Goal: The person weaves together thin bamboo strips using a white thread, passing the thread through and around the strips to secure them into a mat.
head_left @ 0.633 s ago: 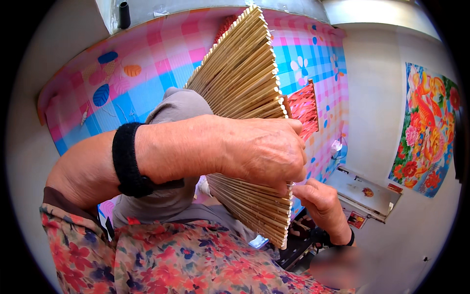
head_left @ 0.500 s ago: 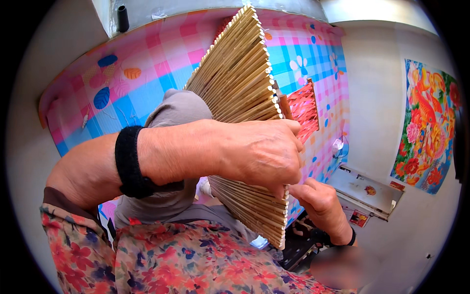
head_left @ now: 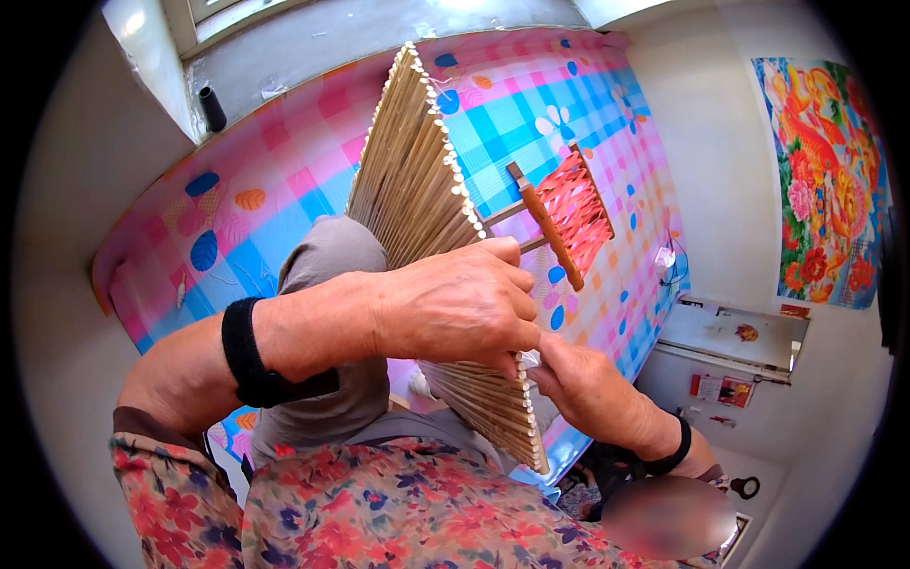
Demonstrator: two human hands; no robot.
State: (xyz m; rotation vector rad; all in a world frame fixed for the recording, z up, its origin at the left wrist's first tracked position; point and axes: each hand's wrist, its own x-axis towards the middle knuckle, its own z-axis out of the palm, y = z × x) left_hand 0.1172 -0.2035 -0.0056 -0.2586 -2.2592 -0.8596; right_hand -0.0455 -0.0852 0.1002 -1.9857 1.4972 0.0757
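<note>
Compared with the earlier frame, the stick panel (head_left: 406,190) appears more to the left and its top is lower, and the right hand (head_left: 588,389) has come up closer against the left hand (head_left: 464,303); the whole view has turned too, so the head is surely part of this change. The panel, made of many thin brown stalks with pale cut ends, stands upright in front of the body, just beside the grey-covered knee (head_left: 332,261), which probably serves as a support. The left hand is clenched over the row of stalk ends, it seems in order to keep the panel steady. The right hand has its thumb and finger at this same edge, near a small white piece (head_left: 529,358), but whether it pinches the piece I cannot tell. Both forearms cross before the floral top (head_left: 379,503), which lets the two hands meet at one place. Farther out, a wooden frame with red webbing (head_left: 573,213) rests on the pink and blue sheet (head_left: 284,190), apart from the hands, perhaps so that it does not disturb them, and a bright poster (head_left: 820,180) hangs on the wall
</note>
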